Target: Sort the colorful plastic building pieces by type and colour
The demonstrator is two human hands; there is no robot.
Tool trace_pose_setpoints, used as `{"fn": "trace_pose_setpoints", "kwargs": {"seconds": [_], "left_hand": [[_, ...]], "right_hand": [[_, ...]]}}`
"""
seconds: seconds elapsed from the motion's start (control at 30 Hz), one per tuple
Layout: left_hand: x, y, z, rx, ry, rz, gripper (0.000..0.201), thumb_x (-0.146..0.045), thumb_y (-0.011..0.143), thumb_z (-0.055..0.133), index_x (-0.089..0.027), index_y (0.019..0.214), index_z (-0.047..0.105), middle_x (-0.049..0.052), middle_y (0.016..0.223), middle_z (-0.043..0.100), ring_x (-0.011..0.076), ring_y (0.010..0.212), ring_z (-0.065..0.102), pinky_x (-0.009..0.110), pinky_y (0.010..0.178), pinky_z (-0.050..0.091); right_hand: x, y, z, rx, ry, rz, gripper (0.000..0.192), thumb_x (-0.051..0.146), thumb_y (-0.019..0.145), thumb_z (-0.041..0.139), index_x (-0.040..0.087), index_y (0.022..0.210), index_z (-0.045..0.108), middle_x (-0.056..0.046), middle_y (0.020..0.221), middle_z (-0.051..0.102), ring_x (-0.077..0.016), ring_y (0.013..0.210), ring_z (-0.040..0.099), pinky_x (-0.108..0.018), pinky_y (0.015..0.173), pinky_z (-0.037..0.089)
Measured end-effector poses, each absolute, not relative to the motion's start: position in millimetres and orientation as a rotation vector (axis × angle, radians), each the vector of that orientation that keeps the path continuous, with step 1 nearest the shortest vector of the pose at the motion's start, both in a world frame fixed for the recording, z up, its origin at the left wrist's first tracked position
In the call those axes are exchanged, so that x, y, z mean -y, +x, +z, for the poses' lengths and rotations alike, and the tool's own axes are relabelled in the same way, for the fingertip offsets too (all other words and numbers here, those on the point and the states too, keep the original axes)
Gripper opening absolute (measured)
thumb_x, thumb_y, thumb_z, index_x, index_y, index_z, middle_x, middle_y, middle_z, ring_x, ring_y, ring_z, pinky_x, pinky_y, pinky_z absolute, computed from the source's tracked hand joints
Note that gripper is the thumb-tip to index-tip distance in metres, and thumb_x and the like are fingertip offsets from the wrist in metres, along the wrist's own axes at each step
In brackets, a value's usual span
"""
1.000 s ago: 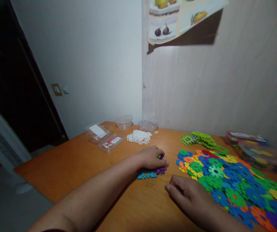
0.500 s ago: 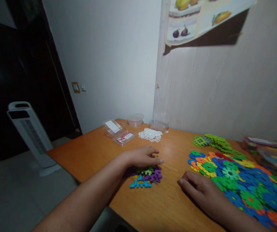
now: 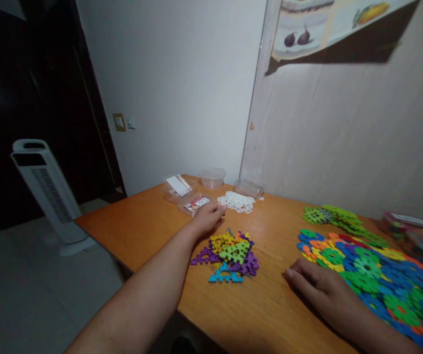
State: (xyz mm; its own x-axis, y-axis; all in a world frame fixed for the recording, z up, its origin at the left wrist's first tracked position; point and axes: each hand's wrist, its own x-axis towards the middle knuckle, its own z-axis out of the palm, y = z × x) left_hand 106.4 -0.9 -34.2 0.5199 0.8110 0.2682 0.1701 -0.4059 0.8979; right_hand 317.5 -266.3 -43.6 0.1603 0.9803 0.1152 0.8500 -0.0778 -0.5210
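Note:
My left hand (image 3: 208, 219) is closed, its fingertips curled together, just short of a heap of small white square frames (image 3: 236, 201). What it holds, if anything, is hidden. Closer to me lies a pile of notched plastic building pieces: yellow ones (image 3: 223, 242), a light green triangle (image 3: 235, 252), purple ones (image 3: 246, 264) and a blue arched piece (image 3: 225, 274). My right hand (image 3: 317, 285) rests on the table with its fingers curled in and the thumb along them; nothing shows in it. Beside it spreads a large heap of colourful flower-shaped discs (image 3: 366, 265).
Clear plastic boxes (image 3: 195, 202), a round tub (image 3: 213, 177) and a clear lid-like tray (image 3: 249, 188) stand at the back of the wooden table (image 3: 148, 221). Green lattice pieces (image 3: 340, 219) and more containers (image 3: 418, 228) lie at the right. A tower fan (image 3: 45, 191) stands left on the floor.
My left hand has moved from above the notched pieces to beyond them, and its fingers have closed. The pile is now uncovered. My right hand stays on the table. The view has shifted slightly.

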Motion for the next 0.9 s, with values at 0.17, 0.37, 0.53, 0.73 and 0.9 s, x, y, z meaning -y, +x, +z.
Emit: {"fn": "trace_pose_setpoints", "kwargs": {"seconds": [0.17, 0.37, 0.53, 0.73, 0.9], "left_hand": [[-6, 105, -34, -0.895, 2.275, 0.835, 0.055, -0.063, 0.089, 0.043, -0.018, 0.057, 0.049, -0.002, 0.057, 0.047, 0.013, 0.058, 0.044, 0.027, 0.054, 0.026], [-12, 106, -40, -0.92, 2.308, 0.79, 0.057, -0.062, 0.091, 0.039, -0.018, 0.056, 0.048, -0.002, 0.055, 0.046, 0.0133, 0.056, 0.042, 0.028, 0.055, 0.024], [-8, 107, -38, -0.933, 2.272, 0.766, 0.056, -0.063, 0.09, 0.039, -0.019, 0.055, 0.043, -0.003, 0.054, 0.041, 0.0129, 0.055, 0.04, 0.028, 0.054, 0.023], [-5, 107, -34, -0.994, 2.315, 0.718, 0.057, -0.063, 0.091, 0.037, -0.019, 0.056, 0.048, -0.002, 0.055, 0.045, 0.014, 0.057, 0.044, 0.029, 0.055, 0.023], [-6, 108, -35, -0.978, 2.334, 0.706, 0.059, -0.065, 0.092, 0.035, -0.018, 0.058, 0.048, -0.002, 0.055, 0.046, 0.0137, 0.057, 0.045, 0.029, 0.054, 0.022]], "right_hand": [[269, 317, -41, 1.726, -1.981, 0.389, 0.037, 0.051, 0.098, 0.041, 0.024, 0.088, 0.065, -0.004, 0.083, 0.07, -0.0222, 0.078, 0.064, -0.033, 0.068, 0.047], [268, 313, -40, 1.736, -2.014, 0.354, 0.034, 0.052, 0.098, 0.042, 0.027, 0.096, 0.066, -0.003, 0.089, 0.072, -0.0228, 0.081, 0.067, -0.034, 0.072, 0.05], [257, 289, -26, 1.87, -1.884, 0.224, 0.031, 0.048, 0.097, 0.049, 0.027, 0.111, 0.066, -0.006, 0.103, 0.071, -0.0233, 0.091, 0.067, -0.035, 0.076, 0.053], [227, 256, -1, 2.061, -1.649, 0.027, 0.054, 0.043, 0.092, 0.06, 0.021, 0.141, 0.051, -0.012, 0.137, 0.057, -0.0267, 0.124, 0.054, -0.042, 0.106, 0.044], [209, 240, 10, 2.173, -1.632, 0.082, 0.042, 0.036, 0.09, 0.063, 0.02, 0.13, 0.062, -0.012, 0.12, 0.063, -0.0263, 0.108, 0.059, -0.042, 0.094, 0.049]]}}
